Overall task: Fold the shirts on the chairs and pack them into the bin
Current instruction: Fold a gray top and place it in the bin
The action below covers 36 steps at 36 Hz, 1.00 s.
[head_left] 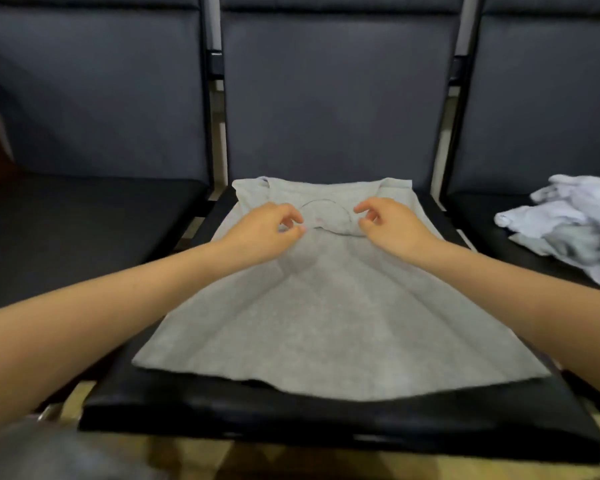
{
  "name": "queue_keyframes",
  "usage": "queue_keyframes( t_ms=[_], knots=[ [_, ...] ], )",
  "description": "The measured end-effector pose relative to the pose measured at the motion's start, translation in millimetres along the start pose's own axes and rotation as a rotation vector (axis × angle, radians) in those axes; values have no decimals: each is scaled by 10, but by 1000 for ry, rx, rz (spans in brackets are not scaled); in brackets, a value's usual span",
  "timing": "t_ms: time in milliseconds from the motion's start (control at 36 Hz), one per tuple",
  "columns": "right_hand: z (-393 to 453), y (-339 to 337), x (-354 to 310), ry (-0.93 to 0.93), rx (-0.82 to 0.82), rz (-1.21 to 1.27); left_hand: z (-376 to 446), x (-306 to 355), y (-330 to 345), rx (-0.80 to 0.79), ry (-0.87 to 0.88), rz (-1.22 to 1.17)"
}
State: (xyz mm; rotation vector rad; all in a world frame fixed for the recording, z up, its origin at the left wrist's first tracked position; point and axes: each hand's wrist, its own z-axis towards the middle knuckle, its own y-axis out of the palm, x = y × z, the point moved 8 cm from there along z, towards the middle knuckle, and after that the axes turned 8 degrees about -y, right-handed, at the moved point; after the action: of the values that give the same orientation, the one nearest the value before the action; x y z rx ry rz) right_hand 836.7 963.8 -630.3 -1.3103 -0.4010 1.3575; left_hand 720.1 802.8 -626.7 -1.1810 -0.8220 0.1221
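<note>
Grey shirt mid-frame looks soft and floppy; left hand and right hand pinch near the collar, fingers curled narrow.

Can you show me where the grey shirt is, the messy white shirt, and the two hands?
grey shirt (326, 317): head view, flat middle of the cloth.
white shirt (568, 220): head view, crumpled middle.
left hand (260, 233): head view, back of hand.
right hand (392, 225): head view, back of hand.

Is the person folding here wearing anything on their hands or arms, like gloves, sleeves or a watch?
No. The left hand and right hand are bare, with no gloves, and I can make out no rings. Both forearms are uncovered as far as the picture's edges, with no sleeve, watch or wristband in view.
</note>
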Motion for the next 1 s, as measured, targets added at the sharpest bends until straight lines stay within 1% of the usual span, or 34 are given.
queue_keyframes(
  t_ms=[56, 139, 167, 222, 278, 333, 389, 444, 500, 556, 667, 722, 806, 861, 944, 1000],
  knots=[
    [-303, -4, -214, -96, -58, -7, -305, 170, -14, -33, 77, 23],
    [-790, -11, -493, -223, -129, 29, -783, 352, 45, -132, 159, 27],
    [-965, 4, -571, -267, -178, 58, -951, 392, 91, -167, 201, 50],
    [-1276, 69, -711, -361, -336, 81, -1234, 447, 181, -233, 303, 143],
    [-1539, 154, -818, -475, -491, -2, -1459, 415, 284, -312, 387, 298],
    [-1665, 191, -853, -518, -549, -65, -1585, 310, 356, -379, 416, 412],
    [-1661, 195, -845, -500, -529, -72, -1609, 235, 369, -389, 425, 373],
    [-1628, 197, -854, -487, -498, -98, -1586, 206, 330, -351, 427, 279],
    [-1593, 221, -857, -481, -477, -143, -1547, 198, 315, -325, 410, 256],
    [-1540, 245, -820, -427, -453, -135, -1492, 193, 300, -305, 334, 191],
    [-1397, 227, -696, -237, -391, 9, -1328, 96, 266, -256, 120, -25],
    [-1362, 248, -654, -212, -381, 12, -1247, 27, 293, -244, 56, -74],
    [-1350, 324, -633, -223, -387, -19, -1169, -21, 332, -228, 21, -70],
    [-1309, 339, -639, -222, -381, -16, -1119, -5, 322, -211, 53, -35],
    [-1218, 295, -619, -219, -381, -31, -1071, 51, 249, -203, 153, 137],
    [-1144, 237, -572, -252, -364, -54, -1008, 8, 186, -186, 175, 281]
  ],
)
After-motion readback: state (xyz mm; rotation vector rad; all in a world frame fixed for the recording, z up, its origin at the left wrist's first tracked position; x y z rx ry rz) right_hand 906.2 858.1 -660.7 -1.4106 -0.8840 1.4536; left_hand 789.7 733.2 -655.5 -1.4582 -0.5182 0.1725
